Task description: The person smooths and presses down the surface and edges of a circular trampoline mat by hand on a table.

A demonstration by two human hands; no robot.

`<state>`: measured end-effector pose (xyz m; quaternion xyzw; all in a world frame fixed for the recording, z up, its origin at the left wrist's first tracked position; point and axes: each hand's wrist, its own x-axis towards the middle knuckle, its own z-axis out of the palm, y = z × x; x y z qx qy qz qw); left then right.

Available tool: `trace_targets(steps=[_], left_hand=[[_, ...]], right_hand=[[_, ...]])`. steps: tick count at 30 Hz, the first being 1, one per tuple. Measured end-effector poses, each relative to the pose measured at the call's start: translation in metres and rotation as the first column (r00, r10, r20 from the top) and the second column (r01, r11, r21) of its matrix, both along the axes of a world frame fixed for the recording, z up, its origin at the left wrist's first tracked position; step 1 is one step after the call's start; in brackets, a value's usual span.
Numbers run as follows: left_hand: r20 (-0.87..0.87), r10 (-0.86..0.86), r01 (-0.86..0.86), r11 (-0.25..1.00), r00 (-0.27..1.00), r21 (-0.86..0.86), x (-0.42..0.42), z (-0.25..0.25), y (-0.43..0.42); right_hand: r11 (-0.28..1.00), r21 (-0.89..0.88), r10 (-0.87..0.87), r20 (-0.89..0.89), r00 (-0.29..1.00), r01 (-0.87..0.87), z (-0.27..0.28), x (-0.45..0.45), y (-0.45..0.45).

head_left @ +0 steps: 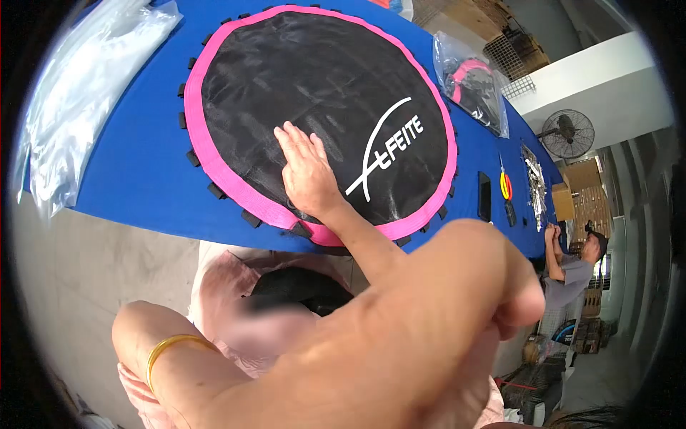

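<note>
A round black mat (286,79) with a pink border, black tabs round its edge and white lettering lies flat on the blue-covered table. My right hand (307,171) rests palm down on the mat's lower middle, left of the lettering, its fingers stretched out and holding nothing. My left hand (500,275) is raised very close to the camera at the right, large and blurred. It bends at the wrist, and its fingers are mostly hidden. A gold bracelet circles the left arm.
Clear plastic bags (93,93) lie at the table's left. To the right are a bagged pink-and-black item (475,89), a black phone-like object (484,196), orange-handled scissors (506,186) and metal parts (534,182). A co-worker (572,272) is beyond, near a fan (567,134).
</note>
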<state>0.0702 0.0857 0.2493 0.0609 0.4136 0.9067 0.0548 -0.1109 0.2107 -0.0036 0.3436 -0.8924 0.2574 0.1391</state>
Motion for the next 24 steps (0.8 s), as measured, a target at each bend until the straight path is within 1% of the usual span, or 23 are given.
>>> trace_targets(steps=[3,6,8,9,10,11,12,14,16,17,19,20,21,23,24], left_hand=[[-0.002,-0.001,0.001,1.0,1.0,0.018,0.003,0.006,-0.002],[-0.009,-0.005,0.005,0.999,1.0,0.037,-0.014,0.025,-0.004],[-0.01,-0.001,0.002,0.999,1.0,0.045,0.002,0.023,-0.005],[-0.019,-0.007,0.008,0.999,1.0,0.044,0.005,0.012,-0.005],[-0.212,0.036,-0.001,0.987,0.977,0.162,-0.001,-0.005,-0.006],[-0.392,0.097,0.017,0.96,0.915,0.278,-0.008,-0.017,-0.007],[-0.407,0.086,0.032,0.961,0.909,0.274,-0.013,-0.026,-0.012],[-0.535,-0.02,0.109,0.985,0.845,0.134,-0.022,-0.042,-0.025],[-0.641,-0.143,0.161,0.986,0.754,-0.031,-0.031,-0.052,-0.04],[-0.678,-0.212,0.179,0.977,0.704,-0.12,-0.034,-0.055,-0.047],[-0.713,-0.356,0.181,0.933,0.603,-0.312,-0.033,-0.054,-0.062],[-0.565,-0.173,-0.02,0.948,0.807,-0.319,-0.006,-0.035,-0.043],[-0.384,0.069,-0.218,0.907,0.921,-0.359,0.021,-0.014,-0.012],[-0.209,0.188,-0.267,0.84,0.96,-0.473,0.02,-0.006,0.007],[-0.309,0.246,-0.356,0.853,0.919,-0.381,0.026,-0.035,0.002]], right_hand=[[1.0,0.017,-0.003,0.014,1.0,0.002,-0.002,-0.001,-0.001],[1.0,0.019,-0.009,0.012,1.0,0.009,0.0,0.0,-0.001],[1.0,0.022,-0.018,0.022,1.0,0.017,-0.002,0.0,-0.001],[0.999,0.027,-0.027,0.036,0.999,0.026,-0.002,0.0,-0.001],[0.999,0.024,-0.024,0.039,0.999,0.023,-0.003,0.0,-0.001],[0.999,0.04,-0.022,0.059,0.998,0.019,-0.001,0.001,0.0],[0.999,0.045,-0.018,0.07,0.997,0.014,0.003,0.001,0.0],[0.999,0.052,-0.007,0.082,0.997,0.003,0.006,0.002,0.0],[0.998,0.055,-0.009,0.084,0.996,0.004,0.006,0.002,0.001],[0.999,0.054,-0.01,0.095,0.995,0.005,0.006,0.002,0.001],[0.997,0.07,-0.024,0.062,0.998,0.019,0.002,0.001,0.0],[0.993,0.109,-0.045,0.073,0.996,0.037,0.003,0.0,-0.003],[0.989,0.14,-0.057,0.068,0.996,0.047,0.007,0.001,-0.003],[0.989,0.144,-0.048,0.061,0.997,0.039,0.008,0.0,-0.002],[0.988,0.154,-0.044,0.071,0.997,0.032,0.009,0.0,-0.001]])
